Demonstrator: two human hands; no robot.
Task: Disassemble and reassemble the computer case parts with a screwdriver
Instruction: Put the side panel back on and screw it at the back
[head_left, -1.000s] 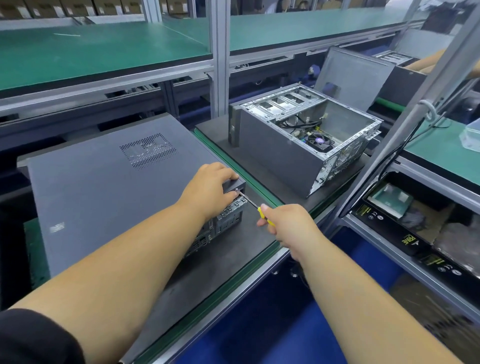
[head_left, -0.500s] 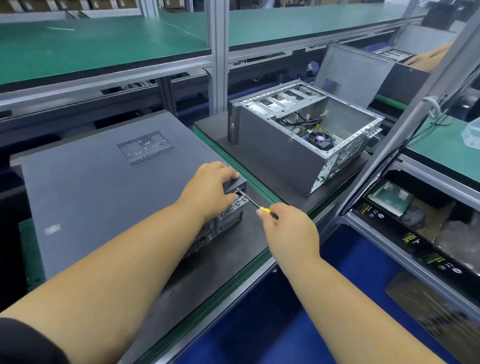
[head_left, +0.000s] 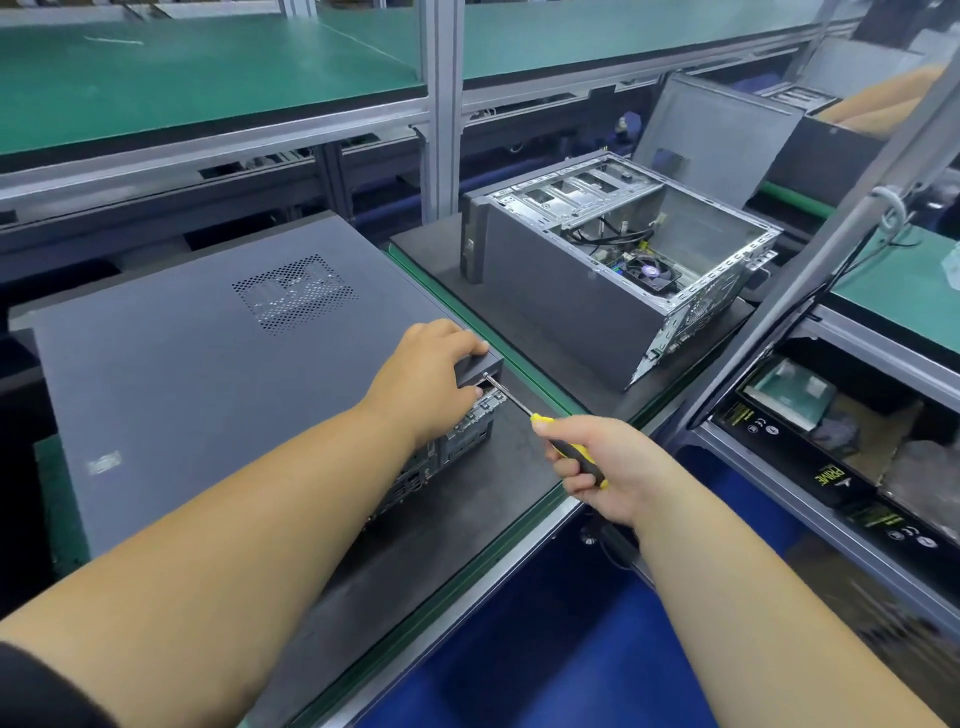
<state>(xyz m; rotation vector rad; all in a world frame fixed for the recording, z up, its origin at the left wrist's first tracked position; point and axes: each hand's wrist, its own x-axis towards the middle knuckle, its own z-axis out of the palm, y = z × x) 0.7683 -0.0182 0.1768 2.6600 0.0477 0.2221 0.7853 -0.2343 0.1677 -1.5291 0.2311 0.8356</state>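
Right hand (head_left: 608, 467) grips screwdriver (head_left: 540, 423), tip at rear corner of closed computer case (head_left: 208, 374) lying on bench (head_left: 467, 525). Left hand (head_left: 431, 374) clamps that corner.

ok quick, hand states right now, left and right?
Left hand: gripping the rear corner of the closed computer case.
Right hand: gripping the screwdriver, tip at that corner.

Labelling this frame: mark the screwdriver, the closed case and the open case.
screwdriver (head_left: 511, 400), head view, on the metal shaft.
closed case (head_left: 208, 384), head view, on the top side panel.
open case (head_left: 561, 291), head view, on the near grey wall.
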